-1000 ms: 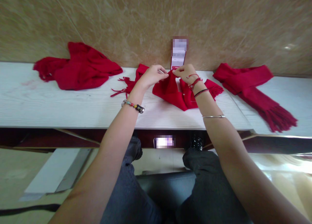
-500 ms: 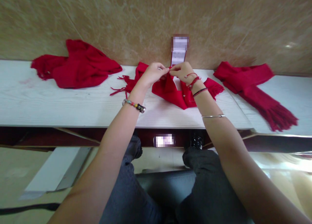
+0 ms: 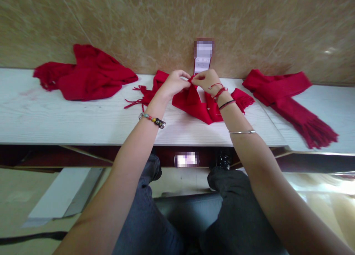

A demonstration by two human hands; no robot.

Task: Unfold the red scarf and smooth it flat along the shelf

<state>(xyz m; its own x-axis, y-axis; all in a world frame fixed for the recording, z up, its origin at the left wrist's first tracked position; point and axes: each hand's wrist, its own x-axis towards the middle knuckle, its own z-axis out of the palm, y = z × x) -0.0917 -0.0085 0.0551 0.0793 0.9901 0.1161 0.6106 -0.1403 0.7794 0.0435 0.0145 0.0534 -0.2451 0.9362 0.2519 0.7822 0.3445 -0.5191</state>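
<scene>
In the middle of the white wood-grain table lies a bunched red scarf (image 3: 199,108) with fringed ends. My left hand (image 3: 179,84) pinches a bit of its upper edge between thumb and fingers. Right beside it, my right hand (image 3: 207,80) pinches the same raised fold, so the two sets of fingertips almost meet. Any small item between the fingertips is too fine to make out. A small pale dot, perhaps a bead or pin head, shows on the cloth below my right hand.
A second red scarf (image 3: 91,79) lies heaped at the left, and a third red scarf (image 3: 288,99) lies folded at the right. Behind my hands a phone (image 3: 202,64) leans on the marbled wall (image 3: 133,25). Another lit phone (image 3: 186,160) rests below the table edge (image 3: 69,134).
Both hands stay at the same fold of the scarf. My left fingers have shifted slightly, with the index finger lifted a little from the thumb. The scarves lie as before.
</scene>
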